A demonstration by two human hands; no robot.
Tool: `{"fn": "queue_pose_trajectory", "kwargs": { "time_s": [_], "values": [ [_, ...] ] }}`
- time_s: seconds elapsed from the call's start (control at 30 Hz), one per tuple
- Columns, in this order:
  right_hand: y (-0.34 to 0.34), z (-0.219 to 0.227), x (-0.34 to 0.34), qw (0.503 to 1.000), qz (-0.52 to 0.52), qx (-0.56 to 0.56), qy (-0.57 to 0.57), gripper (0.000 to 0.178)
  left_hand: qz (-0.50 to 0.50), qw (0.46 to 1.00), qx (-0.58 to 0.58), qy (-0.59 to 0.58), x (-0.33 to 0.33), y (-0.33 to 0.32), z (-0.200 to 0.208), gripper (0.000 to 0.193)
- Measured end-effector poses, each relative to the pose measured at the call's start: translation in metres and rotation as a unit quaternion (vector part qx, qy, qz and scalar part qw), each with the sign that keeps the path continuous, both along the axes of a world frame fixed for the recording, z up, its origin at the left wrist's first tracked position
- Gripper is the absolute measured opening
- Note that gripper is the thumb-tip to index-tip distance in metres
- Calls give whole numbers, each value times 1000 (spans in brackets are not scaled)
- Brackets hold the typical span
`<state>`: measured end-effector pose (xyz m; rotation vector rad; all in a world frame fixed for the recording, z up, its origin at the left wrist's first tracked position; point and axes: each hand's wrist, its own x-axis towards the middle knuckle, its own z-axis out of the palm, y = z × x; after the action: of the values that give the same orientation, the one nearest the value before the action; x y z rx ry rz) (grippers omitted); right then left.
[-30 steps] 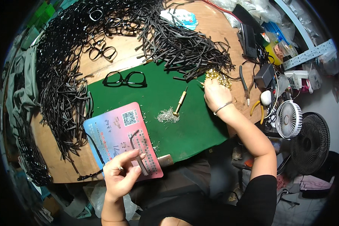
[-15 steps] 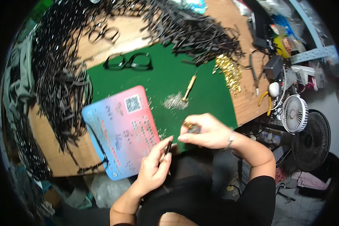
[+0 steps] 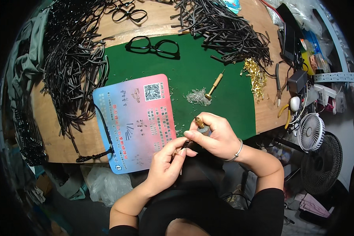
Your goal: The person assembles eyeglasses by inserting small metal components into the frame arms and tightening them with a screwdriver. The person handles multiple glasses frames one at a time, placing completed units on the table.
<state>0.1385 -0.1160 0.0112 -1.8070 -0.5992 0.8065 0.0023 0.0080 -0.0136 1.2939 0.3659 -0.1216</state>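
Note:
Over the front edge of the green mat, my left hand pinches a small black eyeglass part, mostly hidden by the fingers. My right hand is closed around a brass-tipped tool with a grey body; its tip points up and away from the work. The right fingertips meet the left ones at the black part. Just beyond lie a heap of tiny silver screws and a brass screwdriver. To the left is a pink-and-blue printed pad with small metal parts on it.
Black eyeglass frames rest at the mat's far side, more frames behind. Black temple arms lie in heaps at left and far right. Gold pieces, pliers and a white fan are at right.
My right hand has moved in against my left hand, and their fingertips now meet at the black part. The whole view has shifted slightly.

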Motion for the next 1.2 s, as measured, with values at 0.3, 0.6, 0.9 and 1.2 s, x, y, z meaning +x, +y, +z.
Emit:
{"fn": "queue_pose_trajectory", "kwargs": {
  "time_s": [0.3, 0.6, 0.9, 1.2],
  "values": [
    [-1, -16, -13, 997, -28, 74, 18, 21, 14, 989, -142, 26, 6, 3, 3, 23],
    [-11, -36, 17, 794, 147, 10, 590, 38, -104, 992, 56, -34, 5, 17, -1, 20],
    [-7, -31, 9, 879, 167, -27, 445, 49, -74, 973, 201, -84, 6, 10, -2, 31],
    [-39, -16, 5, 955, 102, -180, -211, 39, 4, 976, 217, -30, -1, 21, -27, 29]
  ]
}}
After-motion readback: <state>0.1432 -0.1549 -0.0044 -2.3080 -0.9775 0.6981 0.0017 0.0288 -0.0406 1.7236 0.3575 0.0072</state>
